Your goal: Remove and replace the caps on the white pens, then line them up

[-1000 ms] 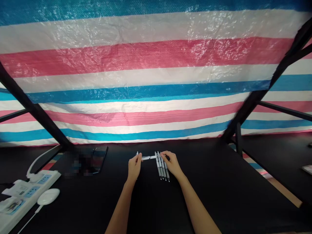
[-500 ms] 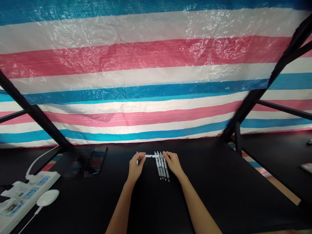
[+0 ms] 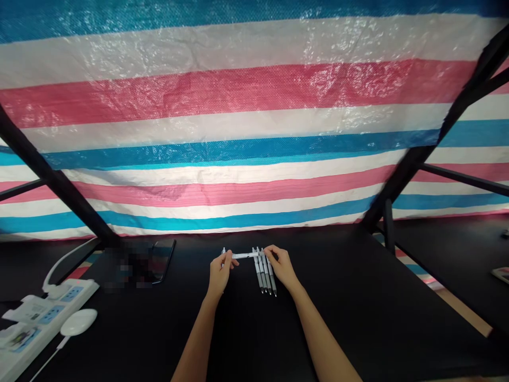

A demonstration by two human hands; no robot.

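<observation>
A white pen [image 3: 244, 255] is held crosswise, roughly level, between my two hands. My left hand [image 3: 218, 271] pinches its left end between thumb and fingers. At the other end, the fingertips of my right hand [image 3: 281, 265] close on the pen, above the tops of the row. Several white-and-grey pens [image 3: 272, 281] lie side by side on the black table under and beside my right fingers, tips toward me. The white top of another pen [image 3: 223, 249] shows behind my left hand; most of it is hidden.
A white power strip [image 3: 59, 313] with plugs and a white oval charger [image 3: 78, 322] on a cable lie at left. Near the back left is a dark phone-like slab [image 3: 164, 260] beside a blurred patch. Black frame bars [image 3: 397, 183] and a striped sheet [image 3: 238, 191] border the black table [image 3: 358, 302].
My left hand has changed its grip on the pen, the thumb now lying over its left end. The pen tilts slightly, and my right fingertips have shifted a little left.
</observation>
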